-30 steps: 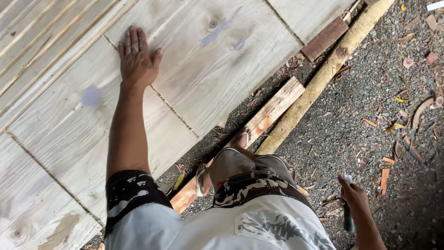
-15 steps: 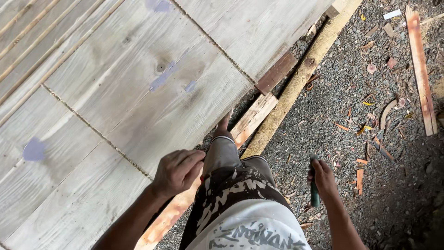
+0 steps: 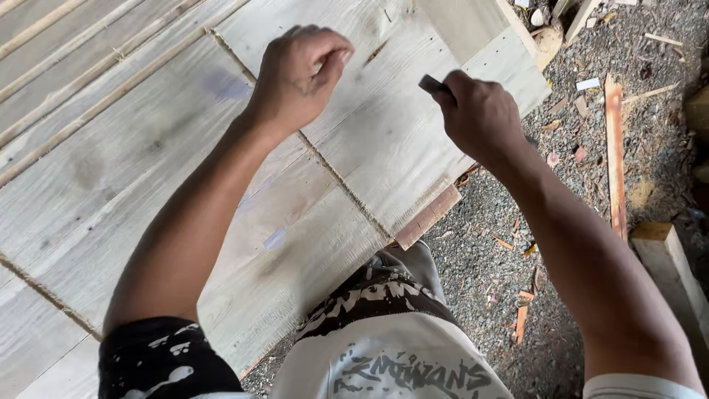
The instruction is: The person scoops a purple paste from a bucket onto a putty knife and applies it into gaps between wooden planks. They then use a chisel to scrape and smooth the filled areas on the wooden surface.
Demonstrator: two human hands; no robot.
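My left hand (image 3: 299,74) hovers over the pale wooden planks (image 3: 185,170), its fingers curled in and the thumb against the forefinger; nothing shows inside it. My right hand (image 3: 480,114) is raised beside it, closed around a dark slim tool (image 3: 432,83) whose end sticks out toward the left hand. A short gap separates the two hands above the seam (image 3: 336,177) between two planks. My bent knee in dark patterned shorts (image 3: 377,292) lies below them at the planks' edge.
Gravel ground (image 3: 487,251) strewn with wood chips lies to the right. A reddish batten (image 3: 428,218) pokes out under the plank edge. A long thin wood strip (image 3: 613,148) and a pale timber block (image 3: 668,258) lie on the gravel. Narrow slats (image 3: 66,81) run along the upper left.
Both hands have risen from beside my knee to over the planks. The right hand carried the dark tool from over the gravel. The view has shifted along the boards.
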